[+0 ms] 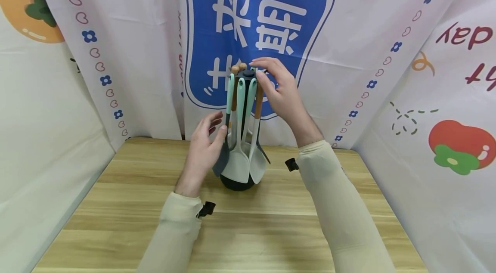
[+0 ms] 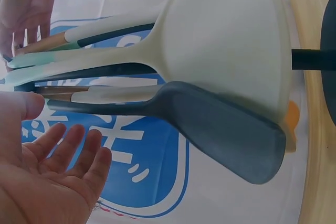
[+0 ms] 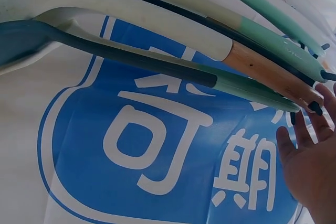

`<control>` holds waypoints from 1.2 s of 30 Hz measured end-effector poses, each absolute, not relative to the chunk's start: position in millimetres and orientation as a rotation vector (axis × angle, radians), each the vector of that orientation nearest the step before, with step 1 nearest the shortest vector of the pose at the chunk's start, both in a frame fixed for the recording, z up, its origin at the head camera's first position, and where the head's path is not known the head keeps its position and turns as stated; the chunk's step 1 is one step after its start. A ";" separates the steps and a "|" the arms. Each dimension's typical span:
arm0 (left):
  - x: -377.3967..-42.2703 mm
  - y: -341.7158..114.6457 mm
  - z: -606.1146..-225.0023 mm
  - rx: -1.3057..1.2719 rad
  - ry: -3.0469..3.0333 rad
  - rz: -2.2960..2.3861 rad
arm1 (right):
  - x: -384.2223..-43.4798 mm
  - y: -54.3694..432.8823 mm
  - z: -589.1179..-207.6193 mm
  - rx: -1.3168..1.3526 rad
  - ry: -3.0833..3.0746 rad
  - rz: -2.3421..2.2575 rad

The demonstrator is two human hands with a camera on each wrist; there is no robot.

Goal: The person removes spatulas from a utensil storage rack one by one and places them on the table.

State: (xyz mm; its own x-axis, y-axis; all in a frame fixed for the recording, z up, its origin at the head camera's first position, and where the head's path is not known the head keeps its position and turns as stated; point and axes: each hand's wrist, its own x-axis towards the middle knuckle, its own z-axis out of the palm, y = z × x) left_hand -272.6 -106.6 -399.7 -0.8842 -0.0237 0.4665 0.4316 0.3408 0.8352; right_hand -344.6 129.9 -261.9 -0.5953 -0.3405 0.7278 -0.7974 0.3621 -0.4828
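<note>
The left hand (image 1: 205,142) is hovering, fingers loosely spread, beside a dark turner (image 1: 222,160). The utensil stand (image 1: 237,185) is standing upright on the wooden table (image 1: 271,230) (pale spatulas (image 1: 237,166) are hanging round it, handles (image 1: 240,96) up). The right hand (image 1: 282,88) is lying at its top; whether those fingers are pinching anything, I cannot tell. Behind, printed cloth (image 1: 364,19) is hanging.

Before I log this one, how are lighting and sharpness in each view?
Head view: bright, even light, utensil stand readable, faint shadow on the table; left wrist view: dimmer and hazier, left hand slightly soft; right wrist view: similarly flat, dark utensil head at the left edge blurred.
</note>
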 end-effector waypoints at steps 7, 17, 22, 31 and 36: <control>-275.1 -101.1 -399.1 -0.342 -2.201 -1.585 | -353.5 124.9 -261.5 1.020 -2.127 1.266; -276.0 -95.8 -401.1 -0.355 -2.178 -1.637 | -356.4 121.5 -272.1 1.024 -2.068 1.271; -274.8 -93.8 -400.9 -0.360 -2.179 -1.649 | -355.6 120.0 -274.4 1.022 -2.056 1.262; -277.6 -88.7 -400.4 -0.364 -2.173 -1.644 | -354.3 116.5 -275.8 1.011 -2.018 1.203; -278.8 -87.3 -399.8 -0.348 -2.192 -1.583 | -354.3 115.6 -276.9 1.008 -2.009 1.198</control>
State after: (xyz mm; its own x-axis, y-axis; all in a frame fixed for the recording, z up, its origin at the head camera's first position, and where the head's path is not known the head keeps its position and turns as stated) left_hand -278.8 -87.3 -399.8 -0.8837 -0.0377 0.4665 0.4309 0.3232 0.8425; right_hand -354.3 115.6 -276.9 -0.5423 -0.3074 0.7820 -0.8340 0.3094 -0.4567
